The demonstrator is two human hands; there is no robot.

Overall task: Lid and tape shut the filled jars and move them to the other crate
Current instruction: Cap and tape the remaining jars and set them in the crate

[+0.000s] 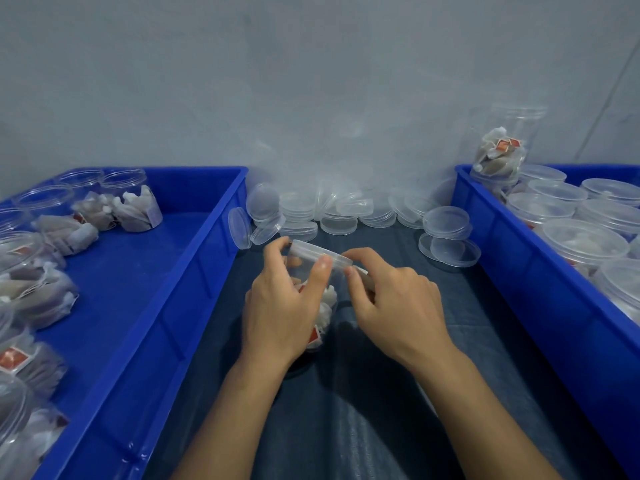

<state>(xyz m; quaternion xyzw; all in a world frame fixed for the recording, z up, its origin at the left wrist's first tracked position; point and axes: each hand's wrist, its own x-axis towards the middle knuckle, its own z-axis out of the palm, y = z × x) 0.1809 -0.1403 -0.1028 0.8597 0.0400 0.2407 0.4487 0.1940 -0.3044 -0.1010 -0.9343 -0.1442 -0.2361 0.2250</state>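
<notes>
A clear plastic jar (325,310) filled with white tea bags stands on the dark blue cloth between two crates. A clear lid (318,253) sits on its top. My left hand (284,306) grips the jar's side, thumb up against the lid's edge. My right hand (391,299) is at the jar's right side, its fingertips pinching something small by the lid's rim; what it pinches is too small to tell. The left blue crate (180,289) holds several open filled jars (135,206). The right blue crate (540,271) holds several lidded jars (585,240).
A heap of loose clear lids (346,209) lies at the back of the cloth against the grey wall, with more lids (450,233) near the right crate. One filled jar (502,147) stands higher at the right crate's back corner.
</notes>
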